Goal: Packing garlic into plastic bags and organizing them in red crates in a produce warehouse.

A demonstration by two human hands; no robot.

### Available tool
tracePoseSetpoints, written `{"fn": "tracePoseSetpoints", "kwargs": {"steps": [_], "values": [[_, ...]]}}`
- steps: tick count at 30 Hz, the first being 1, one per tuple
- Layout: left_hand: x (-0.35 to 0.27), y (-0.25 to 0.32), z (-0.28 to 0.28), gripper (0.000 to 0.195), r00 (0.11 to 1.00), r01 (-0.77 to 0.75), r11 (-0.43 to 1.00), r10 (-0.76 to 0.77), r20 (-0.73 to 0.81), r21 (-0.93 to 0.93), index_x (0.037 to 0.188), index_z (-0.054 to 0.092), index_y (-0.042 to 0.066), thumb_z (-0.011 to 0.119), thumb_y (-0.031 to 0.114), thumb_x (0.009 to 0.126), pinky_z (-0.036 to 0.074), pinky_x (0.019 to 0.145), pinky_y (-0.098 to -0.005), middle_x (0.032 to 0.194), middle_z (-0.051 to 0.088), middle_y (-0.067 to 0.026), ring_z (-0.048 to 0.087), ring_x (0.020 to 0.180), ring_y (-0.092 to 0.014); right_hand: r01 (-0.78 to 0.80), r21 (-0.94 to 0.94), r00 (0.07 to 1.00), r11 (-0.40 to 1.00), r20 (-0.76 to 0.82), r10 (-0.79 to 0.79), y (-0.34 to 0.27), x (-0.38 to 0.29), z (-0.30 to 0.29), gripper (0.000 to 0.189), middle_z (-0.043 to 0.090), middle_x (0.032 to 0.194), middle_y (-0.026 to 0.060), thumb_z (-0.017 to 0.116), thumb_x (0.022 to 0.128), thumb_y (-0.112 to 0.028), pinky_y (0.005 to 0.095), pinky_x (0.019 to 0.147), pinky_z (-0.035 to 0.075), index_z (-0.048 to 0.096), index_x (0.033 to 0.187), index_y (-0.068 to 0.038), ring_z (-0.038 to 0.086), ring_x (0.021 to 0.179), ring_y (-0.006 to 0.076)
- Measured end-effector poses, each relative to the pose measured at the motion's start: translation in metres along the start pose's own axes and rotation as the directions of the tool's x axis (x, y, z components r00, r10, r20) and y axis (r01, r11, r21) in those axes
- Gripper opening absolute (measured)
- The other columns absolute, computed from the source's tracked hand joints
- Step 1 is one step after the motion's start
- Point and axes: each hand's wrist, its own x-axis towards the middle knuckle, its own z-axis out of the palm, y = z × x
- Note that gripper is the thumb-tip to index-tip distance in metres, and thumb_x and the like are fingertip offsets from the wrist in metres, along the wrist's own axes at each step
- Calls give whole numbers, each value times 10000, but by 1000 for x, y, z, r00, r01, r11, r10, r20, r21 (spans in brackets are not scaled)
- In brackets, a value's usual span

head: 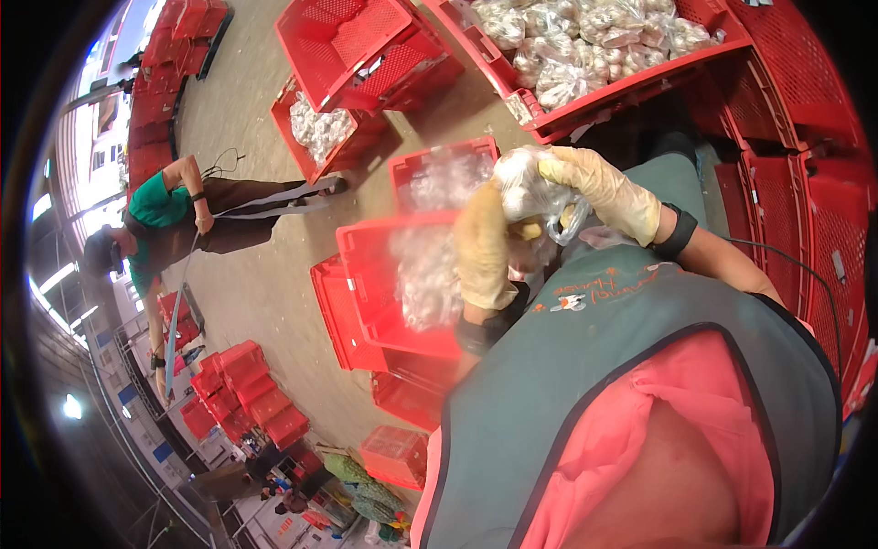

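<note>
A clear plastic bag of garlic bulbs is held up in front of my apron. My right hand, in a cream-coloured glove, grips the bag's upper right side, with loose plastic bunched below its fingers. On the other side, my left hand, gloved alike and blurred by motion, cups the bag with the thumb underneath. Just beyond the left hand, a red plastic crate contains more bagged bulbs, also blurred. Part of what lies beneath the bag is hidden by my hands.
A large red crate heaped with bagged garlic stands at the top. Stacked red crates line the right side. More crates stand on the concrete floor. A person in a green shirt holds a long strap.
</note>
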Motion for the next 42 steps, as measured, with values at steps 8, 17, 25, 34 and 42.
{"fn": "tracePoseSetpoints", "kwargs": {"steps": [8,17,25,34,42], "values": [[-6,-5,-7,467,999,12,981,-20,-42,-195,1173,633,-3,660,404,945,507,611,-248,892,692,-69,633,674,-120,-196,191,979,962,92,181,0,8,2,396,674,1108,44,567,966,-346,300,854,512,640,1216,-50,631,997,125],[-11,-3,-11,403,993,-40,999,38,-114,-17,1170,636,-2,726,291,908,459,524,-211,808,647,-23,570,613,-84,-232,302,972,925,105,210,8,9,6,439,679,1107,44,547,1008,-390,295,882,510,624,1237,-24,627,1005,114],[-15,-8,-5,386,987,-85,982,59,-152,-169,1059,637,-25,735,314,901,438,486,-226,779,641,-47,544,570,-97,-222,229,966,948,183,182,12,14,-2,494,645,1131,38,567,991,-392,290,861,504,550,1345,-48,600,1017,112],[-22,-9,6,404,941,-277,961,273,-198,8,1223,597,-43,742,139,892,470,546,-224,879,650,-45,583,639,-92,-80,-62,982,995,164,90,6,13,1,579,614,999,-3,620,933,-525,238,667,488,576,1307,-85,558,847,77],[-19,-8,6,454,981,-104,993,93,-170,-57,1306,565,-8,729,54,888,463,616,-196,939,659,-11,581,710,-59,-313,205,947,927,144,288,15,21,-6,386,663,1006,18,596,948,-395,269,709,506,670,1131,-64,606,867,98]]}}
